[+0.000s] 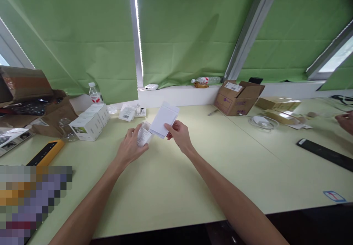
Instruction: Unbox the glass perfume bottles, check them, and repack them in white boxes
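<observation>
My left hand [131, 144] is wrapped round a small white box [143, 134] with fine print on its side, just above the table. Between thumb and fingers, my right hand [179, 134] pinches a flat white folded card [164, 119], its lower left edge close to the box's top; whether they touch I cannot tell. Behind the left hand lie a white packet with a barcode [127, 112] and a small white plug-like device [140, 111]. A row of white boxes [89, 123] stands to the left.
An open cardboard box [237, 98] stands at the back right, near a coiled white cable [263, 122]. A black bar-shaped object [325, 153] lies at right, where another person's hand [345, 122] shows. A yellow-and-black power strip [45, 153] and brown cartons [26, 85] occupy the left.
</observation>
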`<state>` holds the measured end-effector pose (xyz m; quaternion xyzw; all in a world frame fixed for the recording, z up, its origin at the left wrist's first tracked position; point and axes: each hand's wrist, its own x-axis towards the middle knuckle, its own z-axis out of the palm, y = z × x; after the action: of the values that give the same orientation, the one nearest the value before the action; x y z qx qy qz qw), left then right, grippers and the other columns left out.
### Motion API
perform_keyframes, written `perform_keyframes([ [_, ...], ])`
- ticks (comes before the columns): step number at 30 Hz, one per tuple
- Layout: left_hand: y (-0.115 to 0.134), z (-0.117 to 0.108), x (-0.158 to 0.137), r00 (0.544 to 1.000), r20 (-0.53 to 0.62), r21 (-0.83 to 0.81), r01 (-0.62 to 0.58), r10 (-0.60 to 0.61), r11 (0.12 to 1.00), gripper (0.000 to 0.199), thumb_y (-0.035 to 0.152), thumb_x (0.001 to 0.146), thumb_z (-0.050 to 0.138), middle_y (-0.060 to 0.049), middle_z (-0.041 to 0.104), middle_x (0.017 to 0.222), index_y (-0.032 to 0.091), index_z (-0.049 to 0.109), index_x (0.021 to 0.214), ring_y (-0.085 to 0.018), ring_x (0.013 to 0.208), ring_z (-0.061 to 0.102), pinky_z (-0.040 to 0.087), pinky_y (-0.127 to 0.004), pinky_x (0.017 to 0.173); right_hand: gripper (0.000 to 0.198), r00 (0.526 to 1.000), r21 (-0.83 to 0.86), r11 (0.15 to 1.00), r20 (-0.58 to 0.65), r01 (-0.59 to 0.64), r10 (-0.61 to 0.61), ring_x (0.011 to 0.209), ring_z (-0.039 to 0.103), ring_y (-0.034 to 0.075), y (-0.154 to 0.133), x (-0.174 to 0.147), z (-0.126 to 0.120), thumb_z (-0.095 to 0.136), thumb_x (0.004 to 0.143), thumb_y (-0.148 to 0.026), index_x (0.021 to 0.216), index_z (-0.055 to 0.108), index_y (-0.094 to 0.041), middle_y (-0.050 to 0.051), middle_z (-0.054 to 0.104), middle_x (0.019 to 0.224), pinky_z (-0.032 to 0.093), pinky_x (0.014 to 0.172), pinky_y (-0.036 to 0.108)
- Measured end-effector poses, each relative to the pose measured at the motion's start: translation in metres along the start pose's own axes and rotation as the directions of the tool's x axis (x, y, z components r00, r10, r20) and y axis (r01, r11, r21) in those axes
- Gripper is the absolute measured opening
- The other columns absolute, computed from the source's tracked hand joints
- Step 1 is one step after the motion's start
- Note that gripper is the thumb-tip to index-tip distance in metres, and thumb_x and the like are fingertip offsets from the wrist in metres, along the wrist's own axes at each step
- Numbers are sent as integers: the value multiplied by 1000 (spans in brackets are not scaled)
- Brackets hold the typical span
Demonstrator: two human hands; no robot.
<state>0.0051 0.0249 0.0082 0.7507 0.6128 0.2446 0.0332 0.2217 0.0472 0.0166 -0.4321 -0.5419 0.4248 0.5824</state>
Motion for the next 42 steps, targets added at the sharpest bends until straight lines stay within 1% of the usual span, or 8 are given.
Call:
perform_keyframes([
  [4, 1, -1, -1, 998, -36, 0, -51, 51, 999, 81, 35, 75, 58, -10, 44, 128, 34, 20, 146, -30, 109, 52, 47, -36, 78, 38, 1000, -8, 1000, 0, -5, 5, 53, 58, 12, 1, 0, 0, 67, 74, -50, 90, 59, -17, 3, 66, 72, 51, 45, 25],
  [9, 2, -3, -1, 997, -25, -1, -73, 73, 997, 80, 32, 74, 59, -9, 45, 122, 33, 23, 145, -29, 107, 52, 47, -37, 81, 36, 1000, -8, 1000, -3, -6, 6, 53, 58, 12, -2, -1, 0, 68, 74, -49, 88, 59, -17, 3, 65, 72, 52, 45, 25],
  [14, 3, -3, -1, 993, -55, 13, -106, 107, 994, 81, 29, 71, 61, -10, 43, 123, 31, 24, 144, -29, 108, 52, 46, -39, 85, 37, 999, 27, 1000, -32, -2, 3, 54, 58, 12, -5, -1, 0, 68, 73, -50, 89, 58, -18, 2, 64, 72, 54, 47, 26],
  [19, 3, -1, -1, 983, -92, 44, -153, 157, 987, 84, 27, 70, 61, -11, 43, 124, 29, 22, 145, -29, 109, 51, 45, -40, 89, 39, 998, 82, 996, -56, 42, -38, 55, 59, 12, -6, -1, 1, 68, 73, -51, 90, 57, -18, 1, 63, 72, 57, 49, 28],
  [24, 1, 2, -1, 973, -105, 66, -200, 207, 977, 85, 23, 72, 60, -12, 41, 127, 27, 18, 146, -30, 117, 46, 41, -42, 96, 42, 997, 109, 992, -34, 66, -62, 58, 62, 14, -11, -4, 5, 68, 74, -52, 96, 57, -18, 4, 66, 81, 60, 54, 31],
  [28, 1, 2, -1, 963, -95, 72, -248, 254, 966, 86, 21, 73, 60, -12, 40, 127, 26, 15, 146, -30, 117, 46, 38, -44, 99, 44, 998, 119, 991, -32, 63, -60, 62, 65, 16, -12, -5, 7, 69, 72, -52, 95, 57, -17, 5, 66, 83, 62, 56, 32],
  [33, 1, 1, -1, 958, -81, 53, -271, 275, 961, 86, 23, 75, 60, -11, 39, 130, 29, 13, 146, -29, 121, 43, 36, -42, 102, 45, 999, 126, 991, -32, 41, -38, 70, 69, 21, -9, -5, 9, 70, 72, -49, 99, 59, -15, 9, 68, 92, 63, 58, 34],
  [42, -1, 3, -1, 948, -121, 31, -294, 295, 955, 84, 25, 76, 61, -12, 39, 129, 26, 16, 146, -29, 120, 43, 36, -41, 103, 38, 1000, 24, 1000, 9, 4, -5, 75, 69, 23, -3, -5, 8, 69, 75, -44, 98, 62, -15, 10, 70, 94, 62, 56, 32],
])
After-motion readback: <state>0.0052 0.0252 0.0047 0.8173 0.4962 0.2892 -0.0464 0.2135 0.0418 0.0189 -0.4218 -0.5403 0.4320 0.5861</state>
